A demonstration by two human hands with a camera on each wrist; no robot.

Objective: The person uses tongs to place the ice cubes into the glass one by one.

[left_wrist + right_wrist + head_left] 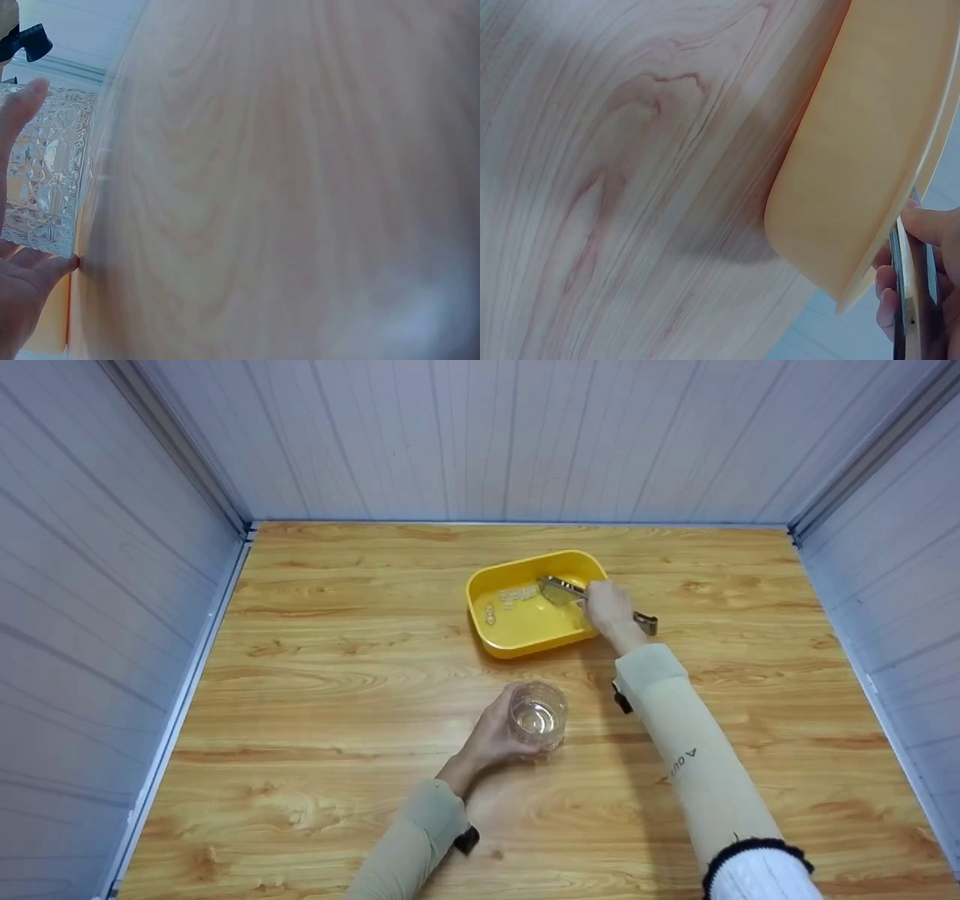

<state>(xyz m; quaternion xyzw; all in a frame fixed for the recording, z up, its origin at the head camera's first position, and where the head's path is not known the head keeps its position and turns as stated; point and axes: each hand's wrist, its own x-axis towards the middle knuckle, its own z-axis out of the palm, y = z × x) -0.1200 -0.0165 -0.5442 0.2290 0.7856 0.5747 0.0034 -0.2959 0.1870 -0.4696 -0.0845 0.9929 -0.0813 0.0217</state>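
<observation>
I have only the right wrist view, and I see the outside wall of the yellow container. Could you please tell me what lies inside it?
Observer: Small clear pieces lie on the floor of the yellow container.
Operator: Thank you. And what reaches in there?
Observer: The far end of the metal tongs, close to the pieces.
Operator: What does the left hand do, please?
Observer: It grips a clear glass.

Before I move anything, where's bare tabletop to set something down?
Left: tabletop between the left wall and the yellow tray, glass and left sleeve. Right: between the right sleeve and right wall. Crowded: centre, where the left grip holds the glass and the right grip holds tongs reaching into the tray.
</observation>
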